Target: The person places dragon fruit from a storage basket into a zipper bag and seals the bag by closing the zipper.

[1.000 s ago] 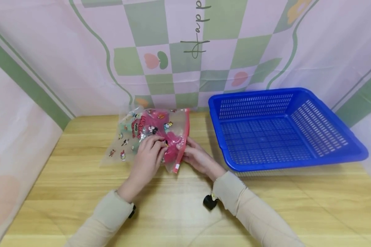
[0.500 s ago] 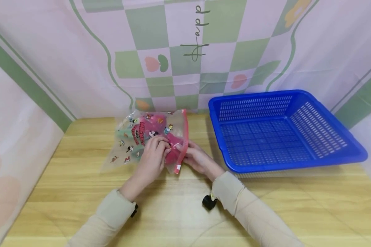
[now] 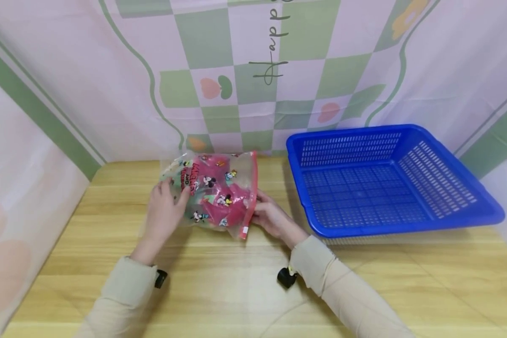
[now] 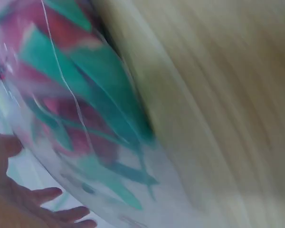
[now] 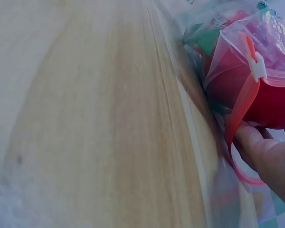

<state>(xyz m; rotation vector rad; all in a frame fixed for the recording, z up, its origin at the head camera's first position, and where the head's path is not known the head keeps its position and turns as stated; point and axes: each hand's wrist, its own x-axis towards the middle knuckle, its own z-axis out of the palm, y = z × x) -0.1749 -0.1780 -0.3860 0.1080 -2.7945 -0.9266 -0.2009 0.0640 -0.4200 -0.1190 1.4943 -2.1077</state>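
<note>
A clear zip bag (image 3: 213, 188) with cartoon prints and a red zip strip lies on the wooden table, bulging with pink-red things (image 4: 61, 90) that have pointed green leaves. My left hand (image 3: 165, 206) is at the bag's closed left end, thumb and fingers apart, fingertips right at the plastic; its spread fingers also show in the left wrist view. At the bag's mouth is my right hand (image 3: 270, 213). The right wrist view shows it inside the loop of the zip strip (image 5: 247, 95), under a red thing (image 5: 270, 104); its fingertips are hidden.
A blue perforated plastic basket (image 3: 293, 183) stands at the right, its left rim close to my right hand. Behind the table hangs a pink and green checked cloth (image 3: 257, 84). A black wrist camera (image 3: 286, 278) juts from the right sleeve.
My left hand has moved left from the bag's front near the zip to its far left end, and its fingers have spread. My right hand stays at the mouth.
</note>
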